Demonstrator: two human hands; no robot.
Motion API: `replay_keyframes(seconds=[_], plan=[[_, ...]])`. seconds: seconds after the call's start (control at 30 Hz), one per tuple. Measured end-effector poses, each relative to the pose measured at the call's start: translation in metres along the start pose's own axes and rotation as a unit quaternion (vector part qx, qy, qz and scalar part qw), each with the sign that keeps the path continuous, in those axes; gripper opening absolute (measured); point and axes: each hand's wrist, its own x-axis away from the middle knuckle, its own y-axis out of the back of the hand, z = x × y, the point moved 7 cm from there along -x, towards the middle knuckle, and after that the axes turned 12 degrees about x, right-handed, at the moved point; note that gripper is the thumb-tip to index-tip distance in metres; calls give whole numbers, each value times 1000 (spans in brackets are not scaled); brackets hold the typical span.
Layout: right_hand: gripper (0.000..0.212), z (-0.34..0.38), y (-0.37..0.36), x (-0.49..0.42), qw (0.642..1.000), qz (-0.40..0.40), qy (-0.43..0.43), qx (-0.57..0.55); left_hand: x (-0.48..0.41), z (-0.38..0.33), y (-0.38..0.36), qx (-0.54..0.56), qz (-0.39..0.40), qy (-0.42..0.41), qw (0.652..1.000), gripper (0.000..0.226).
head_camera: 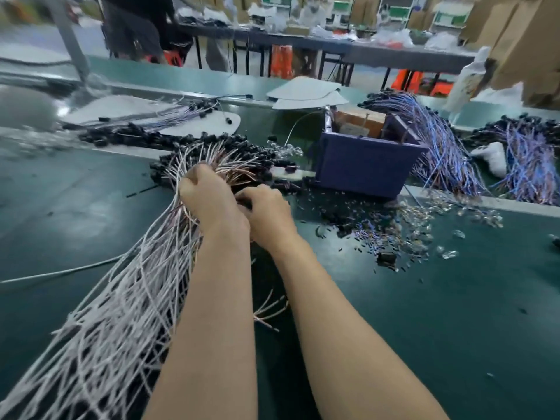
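- The left grip [212, 201] is curled round the wire bundle [130, 313] near its upper end, with strands passing under the knuckles.
- The right grip [268, 213] is curled tight and touches the left. Its fingertips are hidden at the bundle, so I cannot tell what they pinch.
- Open room lies to the left of the hands and in front of the right forearm, where the green tabletop [454, 313] is bare.
- Just right of the hands there is a scatter of small black and clear pieces [418, 219].
- A purple box [363, 165] stands near, beyond the right grip, on a raised pale strip that runs across the tabletop.
- Blue wire bundles [442, 147] spill beside the box and further right.
- A single white cable [60, 271] lies off to the left.
- White sheets [306, 92] lie at the far edge.
- Further off, a long dark table [394, 53] holds clutter, and a person in dark clothes [136, 25] stands beside it.
- The wire bundle lies slantwise on the tabletop from the lower left up to the hands. Its strands are pale and loosely crossed, and beyond the hands they fan out to black cylindrical ends [218, 147].
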Motion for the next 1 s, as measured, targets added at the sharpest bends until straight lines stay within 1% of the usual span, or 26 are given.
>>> replay_keyframes(seconds=[0.07,0.1,0.13,0.2,0.23,0.27,0.33,0.4,0.47,0.53,0.57,0.63,0.67,0.7,0.73,0.77,0.8,0.83,0.87,0.9,0.93,1.0], plan=[[26,-18,24,0,997,-21,-20,-74,12,4,-17,-14,75,2,997,13],[26,-30,39,1,993,-38,-34,-102,21,12,-29,-53,131,17,990,18],[26,-43,56,3,989,-56,-48,-128,32,24,-42,-109,193,42,974,25],[26,-73,86,12,980,-91,-73,-162,61,53,-64,-213,297,110,924,43],[26,-89,98,19,977,-104,-84,-165,74,66,-72,-234,324,140,906,50],[25,-104,107,28,974,-113,-95,-170,83,76,-78,-236,336,159,898,54],[22,-135,118,51,960,-132,-125,-212,96,94,-87,-192,331,187,905,51],[27,-168,124,76,936,-156,-180,-260,107,112,-91,-98,302,239,918,39],[30,-200,126,98,915,-177,-239,-274,117,127,-90,-10,269,285,920,32],[26,-231,132,118,899,-207,-306,-235,120,137,-86,42,248,303,919,32],[26,-246,137,128,885,-235,-345,-206,118,140,-82,52,236,300,923,34],[22,-269,147,145,853,-280,-414,-151,113,145,-75,45,220,280,934,37],[19,-275,149,151,843,-283,-441,-119,112,147,-73,33,221,269,937,39],[21,-276,150,154,838,-281,-461,-78,112,149,-73,19,227,261,938,40],[25,-272,151,154,840,-279,-465,-33,114,152,-74,3,237,259,936,41],[27,-261,153,149,851,-286,-440,11,118,156,-75,-11,252,264,931,41],[28,-246,153,139,872,-295,-387,44,124,159,-77,-24,269,277,922,41],[27,-228,151,128,900,-292,-320,52,129,162,-79,-34,285,290,913,41],[27,-212,143,115,926,-275,-256,38,133,165,-80,-41,299,300,905,41],[27,-198,133,103,948,-239,-210,20,135,166,-81,-46,310,305,899,41],[28,-187,121,95,963,-195,-184,8,136,167,-81,-50,317,305,897,40],[27,-179,101,86,977,-124,-172,7,133,166,-78,-59,324,281,901,38]])
